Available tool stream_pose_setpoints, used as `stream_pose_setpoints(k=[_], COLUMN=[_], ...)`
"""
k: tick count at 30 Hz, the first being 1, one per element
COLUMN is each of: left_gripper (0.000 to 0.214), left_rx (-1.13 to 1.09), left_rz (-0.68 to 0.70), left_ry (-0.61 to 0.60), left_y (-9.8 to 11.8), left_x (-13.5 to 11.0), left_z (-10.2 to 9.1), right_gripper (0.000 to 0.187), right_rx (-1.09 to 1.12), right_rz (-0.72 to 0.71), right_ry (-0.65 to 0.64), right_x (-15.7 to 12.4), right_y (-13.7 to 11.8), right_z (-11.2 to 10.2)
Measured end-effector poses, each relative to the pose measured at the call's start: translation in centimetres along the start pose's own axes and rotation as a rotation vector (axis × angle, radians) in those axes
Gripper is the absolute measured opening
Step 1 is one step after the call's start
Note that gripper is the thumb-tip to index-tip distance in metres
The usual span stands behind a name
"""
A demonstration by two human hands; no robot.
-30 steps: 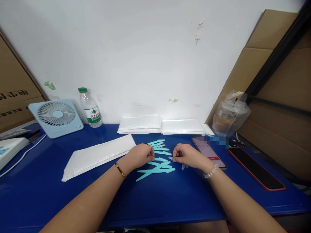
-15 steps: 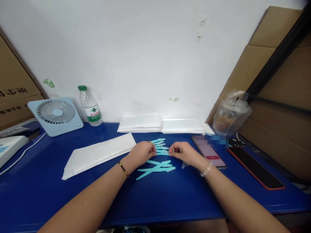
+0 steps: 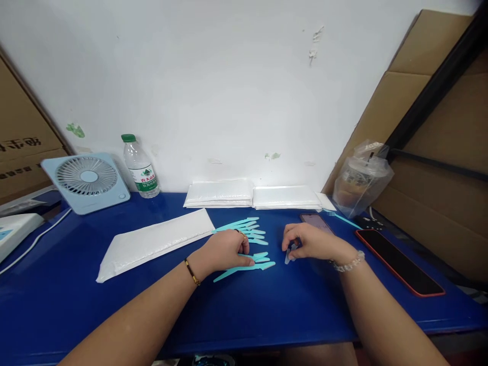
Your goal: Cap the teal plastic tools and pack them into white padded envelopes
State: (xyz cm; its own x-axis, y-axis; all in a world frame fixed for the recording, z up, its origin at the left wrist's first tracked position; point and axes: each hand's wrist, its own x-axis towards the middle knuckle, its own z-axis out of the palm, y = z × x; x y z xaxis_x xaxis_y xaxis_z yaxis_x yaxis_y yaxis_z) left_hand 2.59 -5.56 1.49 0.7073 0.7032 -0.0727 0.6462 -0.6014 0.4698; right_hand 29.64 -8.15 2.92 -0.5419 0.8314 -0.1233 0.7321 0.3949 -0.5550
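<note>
Several teal eyebrow razors (image 3: pixel 256 232) lie fanned in a row on the blue table, with their blade ends to the right. Below that row are a few more eyebrow razors (image 3: pixel 244 268), some crossing. My left hand (image 3: pixel 227 249) is closed over these lower ones, its thumb and fingers pinching a razor handle, partly hidden under the palm. Small clear plastic blade caps (image 3: pixel 288 255) sit to the right of the razors. My right hand (image 3: pixel 310 241) reaches down to them, with thumb and fingertips closed around one cap.
A white padded envelope (image 3: pixel 156 246) lies at left, and stacked white envelopes (image 3: pixel 219 194) rest against the wall. Blue fan (image 3: pixel 89 177) and water bottle (image 3: pixel 142 170) stand back left. At right are two phones (image 3: pixel 396 262) and a bagged drink cup (image 3: pixel 358 183).
My left hand has moved down from the upper razor row to the lower razors. My right hand has left that row and shifted right and down to the clear caps.
</note>
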Motion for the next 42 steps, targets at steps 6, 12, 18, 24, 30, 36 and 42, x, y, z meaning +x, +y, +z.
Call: stream_pose_setpoints(k=[6,12,18,24,30,36,42], left_gripper=[0.02,0.022,0.026,0.027,0.027,0.027,0.027], left_rx=[-0.051,-0.217,-0.328,-0.309,-0.302,-0.331,-0.351], left_rz=[-0.05,-0.084,-0.107,-0.13,-0.106,-0.092,-0.082], left_ry=[-0.043,0.01,0.09,0.128,0.142,0.151,0.178], left_y=[0.5,-0.3,-0.9,-1.2,-1.3,-1.3,-1.5], left_x=[0.1,0.3,0.7,0.7,0.7,0.8,1.2], left_z=[0.7,0.3,-0.3,-0.3,-0.2,-0.1,-0.1], right_gripper=[0.006,0.025,0.032,0.029,0.03,0.032,0.031], right_rx=[-0.019,0.356,0.673,0.732,0.747,0.746,0.764], right_rz=[-0.004,0.026,0.025,0.0,0.033,0.041,0.015], right_ry=[0.058,0.261,0.332,0.303,0.343,0.404,0.405], right_x=[0.9,1.5,2.5,2.7,2.9,3.4,3.9], right_y=[-0.9,-0.7,-0.1,-0.6,-0.8,-0.9,-1.8], right_z=[1.3,1.6,2.0,2.4,2.6,2.9,3.7])
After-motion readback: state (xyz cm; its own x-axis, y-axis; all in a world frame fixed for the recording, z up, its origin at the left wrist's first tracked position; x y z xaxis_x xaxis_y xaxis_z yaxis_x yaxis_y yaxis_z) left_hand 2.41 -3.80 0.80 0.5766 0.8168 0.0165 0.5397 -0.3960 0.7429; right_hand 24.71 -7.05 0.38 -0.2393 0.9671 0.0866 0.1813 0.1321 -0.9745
